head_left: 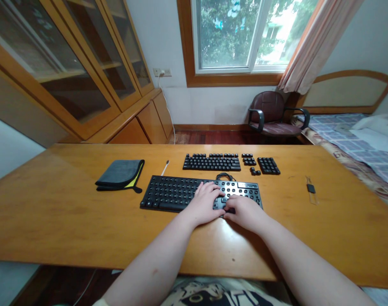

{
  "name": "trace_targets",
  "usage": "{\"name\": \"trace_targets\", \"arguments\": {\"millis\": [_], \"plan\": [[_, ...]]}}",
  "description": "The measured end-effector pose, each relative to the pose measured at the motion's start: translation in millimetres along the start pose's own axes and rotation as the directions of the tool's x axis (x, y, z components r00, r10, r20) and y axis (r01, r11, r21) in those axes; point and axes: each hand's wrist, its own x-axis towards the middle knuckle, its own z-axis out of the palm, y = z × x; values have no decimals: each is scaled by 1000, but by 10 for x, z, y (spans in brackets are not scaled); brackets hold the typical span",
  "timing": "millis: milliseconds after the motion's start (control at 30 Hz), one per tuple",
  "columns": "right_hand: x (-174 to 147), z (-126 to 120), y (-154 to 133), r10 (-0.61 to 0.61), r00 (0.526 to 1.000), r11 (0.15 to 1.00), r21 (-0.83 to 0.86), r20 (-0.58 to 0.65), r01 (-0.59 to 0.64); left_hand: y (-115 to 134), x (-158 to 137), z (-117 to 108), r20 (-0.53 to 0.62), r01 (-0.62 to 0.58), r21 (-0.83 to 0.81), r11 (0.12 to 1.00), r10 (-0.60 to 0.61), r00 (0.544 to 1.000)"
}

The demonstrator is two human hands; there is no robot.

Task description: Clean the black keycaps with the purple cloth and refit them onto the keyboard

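A black keyboard [170,191] lies on the wooden desk in front of me, with most of its keycaps off and bare key stems showing. A few caps and the space bar remain along its front row. My left hand [206,202] rests on the board right of its middle, fingers spread and lying flat. Just to the right, my right hand [245,210] is curled over the front edge near the arrow keys. Its fingertips are drawn together low on the board, and what they pinch, if anything, is hidden.
Removed keycaps [211,162] lie in rows behind the keyboard, with a number-pad block [269,165] to their right. A folded grey cloth [119,173] and a small white brush [165,168] lie left. A wire keycap puller [311,188] is at right. A coiled cable [225,175] sits behind the keyboard.
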Motion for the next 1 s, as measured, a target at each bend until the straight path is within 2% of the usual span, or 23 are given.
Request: {"name": "trace_targets", "arguments": {"millis": [200,300,367,400,433,500,533,600,733,867,1000], "plan": [[11,39,-11,-10,1000,1000,-3,-3,10,9,-2,2,-8,4,8,1000,-4,1000],[-3,-28,25,-51,998,993,106,-37,55,18,-13,-10,4,7,12,1000,-7,1000],[-4,-125,131,-18,989,974,222,-144,50,17,-20,-20,7,16,12,1000,-16,1000],[1,-180,216,44,969,967,254,-244,20,13,-23,-25,7,22,12,1000,-22,1000],[10,-233,322,144,913,964,261,-381,-43,5,-25,-29,7,28,12,1000,-28,1000],[40,-314,570,305,767,951,221,-564,-216,-20,-28,-37,18,30,16,999,-30,999],[59,-336,697,349,727,936,187,-591,-297,-35,-29,-41,26,25,20,999,-26,999],[101,-337,918,401,697,904,134,-595,-406,-66,-29,-47,40,10,33,999,-11,999],[187,-246,1120,459,745,865,54,-483,-498,-107,-28,-53,40,2,61,998,-5,999],[255,-178,1138,509,748,834,28,-426,-551,-112,-31,-59,43,10,71,997,-13,999],[278,-167,1164,517,757,833,31,-399,-553,-93,-40,-67,39,14,60,998,-17,999]]}}
